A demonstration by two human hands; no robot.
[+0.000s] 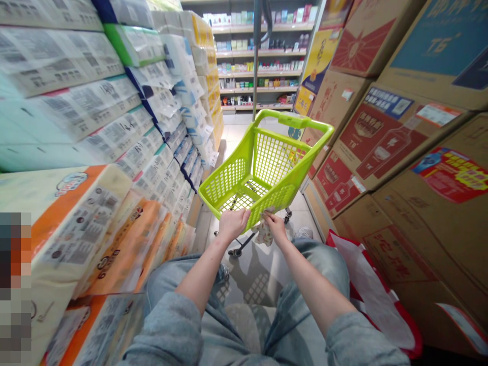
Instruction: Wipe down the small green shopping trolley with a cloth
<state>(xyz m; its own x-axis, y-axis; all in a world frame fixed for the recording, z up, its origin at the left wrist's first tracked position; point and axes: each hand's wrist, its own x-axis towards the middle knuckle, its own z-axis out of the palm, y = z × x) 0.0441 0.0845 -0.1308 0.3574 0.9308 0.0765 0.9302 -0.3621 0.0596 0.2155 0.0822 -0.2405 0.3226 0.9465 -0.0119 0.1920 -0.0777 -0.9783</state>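
Note:
A lime-green plastic shopping cart (229,178) on a dark wheeled frame stands in front of my knees, and its basket has nothing in it. My left hand (233,223) is closed around the near rim of the basket. Against the cart's near right side, my right hand (275,225) pinches a crumpled, patterned pale cloth (264,235). The cloth hangs down beside the basket wall, and part of it is hidden behind my fingers.
Stacked packs of tissue paper (125,117) line the left side of the aisle. Cardboard cartons (389,132) are piled along the right, with a red and white bag (366,274) below them. Shelves of small goods (236,53) and a metal pole (255,76) stand beyond the cart.

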